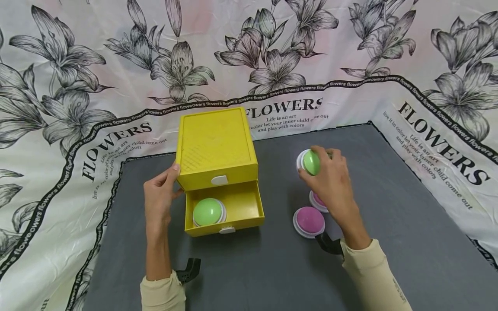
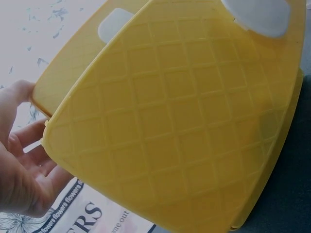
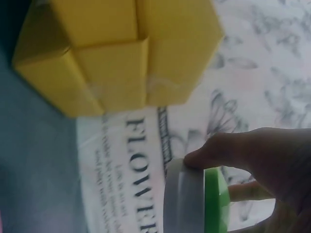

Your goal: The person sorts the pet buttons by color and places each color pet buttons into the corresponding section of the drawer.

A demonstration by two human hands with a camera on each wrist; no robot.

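Observation:
A yellow two-drawer box (image 1: 215, 142) stands left of the middle, its lower drawer (image 1: 245, 201) pulled out. Inside that drawer lies a round container with a green lid (image 1: 207, 211) and white base. My left hand (image 1: 159, 185) holds the box's left side near the front corner; in the left wrist view its thumb and fingers lie at the edge beside the drawer fronts. My right hand (image 1: 330, 172) grips a second green-lidded round container (image 1: 311, 162) by its rim, tilted on its side above the table, with its white base facing left.
Below the right hand on the grey table (image 1: 249, 276) sit two pink-lidded round containers, one (image 1: 310, 220) in front and another (image 1: 319, 202) partly hidden by the hand. A flower-printed cloth (image 1: 272, 43) rises behind and at the sides.

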